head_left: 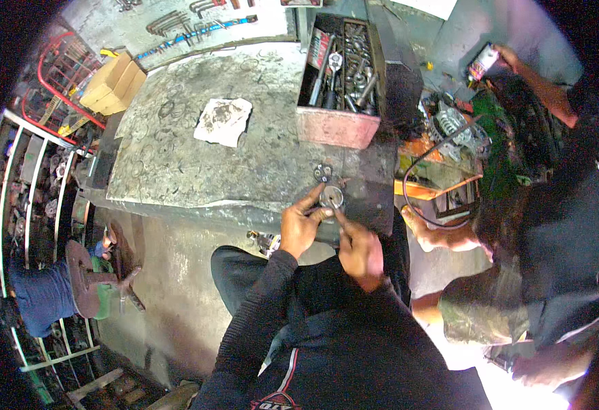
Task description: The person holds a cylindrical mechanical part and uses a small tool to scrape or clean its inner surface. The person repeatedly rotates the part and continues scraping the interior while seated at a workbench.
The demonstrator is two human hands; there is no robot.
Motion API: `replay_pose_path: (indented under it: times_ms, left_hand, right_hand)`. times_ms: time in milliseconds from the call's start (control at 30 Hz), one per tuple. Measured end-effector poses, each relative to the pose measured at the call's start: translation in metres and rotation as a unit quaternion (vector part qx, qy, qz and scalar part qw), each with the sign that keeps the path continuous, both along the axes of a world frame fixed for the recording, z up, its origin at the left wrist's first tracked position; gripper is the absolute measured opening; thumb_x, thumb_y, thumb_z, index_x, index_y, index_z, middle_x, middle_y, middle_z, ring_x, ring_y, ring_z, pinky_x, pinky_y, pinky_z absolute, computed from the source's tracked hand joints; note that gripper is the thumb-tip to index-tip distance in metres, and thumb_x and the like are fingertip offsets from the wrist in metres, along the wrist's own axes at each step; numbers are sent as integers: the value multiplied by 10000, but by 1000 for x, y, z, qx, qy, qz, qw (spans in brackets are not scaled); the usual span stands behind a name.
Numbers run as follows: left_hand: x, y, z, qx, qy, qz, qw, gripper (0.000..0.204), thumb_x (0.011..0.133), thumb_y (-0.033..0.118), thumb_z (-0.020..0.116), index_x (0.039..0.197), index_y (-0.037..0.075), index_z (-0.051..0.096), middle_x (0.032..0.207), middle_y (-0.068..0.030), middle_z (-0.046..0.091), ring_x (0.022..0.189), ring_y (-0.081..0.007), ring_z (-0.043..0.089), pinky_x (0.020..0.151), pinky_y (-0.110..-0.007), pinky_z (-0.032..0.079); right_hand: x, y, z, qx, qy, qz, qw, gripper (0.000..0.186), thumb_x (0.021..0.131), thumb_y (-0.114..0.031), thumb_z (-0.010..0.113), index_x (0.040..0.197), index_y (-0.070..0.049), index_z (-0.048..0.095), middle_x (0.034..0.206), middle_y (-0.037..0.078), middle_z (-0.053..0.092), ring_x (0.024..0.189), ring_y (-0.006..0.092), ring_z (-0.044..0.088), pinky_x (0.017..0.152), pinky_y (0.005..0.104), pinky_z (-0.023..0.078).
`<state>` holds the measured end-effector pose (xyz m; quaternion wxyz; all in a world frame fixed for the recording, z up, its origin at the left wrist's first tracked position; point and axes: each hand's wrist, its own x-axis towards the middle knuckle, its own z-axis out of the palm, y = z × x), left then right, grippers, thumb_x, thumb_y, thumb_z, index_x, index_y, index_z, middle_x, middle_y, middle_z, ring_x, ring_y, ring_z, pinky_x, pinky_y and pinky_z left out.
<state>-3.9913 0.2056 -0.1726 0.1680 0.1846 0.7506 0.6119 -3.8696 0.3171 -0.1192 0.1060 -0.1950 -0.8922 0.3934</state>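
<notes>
At the near edge of the workbench, a small round metal cup-like part (331,197) stands between my hands. My left hand (301,229) grips its left side, index finger and thumb closed against it. My right hand (362,254) is closed just to the right, its fingertips reaching the part's near rim. Whatever is inside the right fingers, possibly something thin, is too small to name. Just beyond the round part lies a small dark metal piece (323,172) with holes.
A red metal toolbox (338,130) full of wrenches and sockets stands on the workbench (163,157). A stained white cloth or paper (223,123) lies left of it. At right, a person holds a can (482,63) near an alternator (453,130). A stool (84,279) stands at left.
</notes>
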Motion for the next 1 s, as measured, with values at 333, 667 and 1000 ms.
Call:
replay_pose_path:
  times_ms: [333, 667, 1000]
  left_hand:
    - [1, 0, 2, 34, -76, -5, 997, 614, 874, -8, 805, 1460, 55, 631, 1362, -122, 716, 1152, -123, 667, 964, -293, 559]
    - [0, -2, -8, 24, -37, 0, 999, 632, 877, -16, 783, 1482, 64, 620, 1167, -43, 763, 950, -86, 650, 896, -295, 565]
    - [2, -2, -1, 65, -75, 6, 995, 588, 892, -19, 798, 1454, 56, 640, 1236, -111, 764, 1015, -109, 688, 888, -288, 582]
  right_hand:
    - [-13, 7, -31, 39, 89, 15, 995, 560, 914, -31, 627, 1454, -179, 635, 962, 212, 723, 861, 401, 713, 766, 496, 587]
    - [-17, 5, -34, 0, 53, -6, 999, 551, 914, -79, 629, 1453, -191, 645, 1114, 212, 748, 961, 409, 732, 848, 498, 593]
    - [-3, 6, -11, -13, -19, 3, 1000, 501, 914, -28, 620, 1399, -136, 684, 1105, 269, 730, 1019, 433, 719, 876, 463, 588]
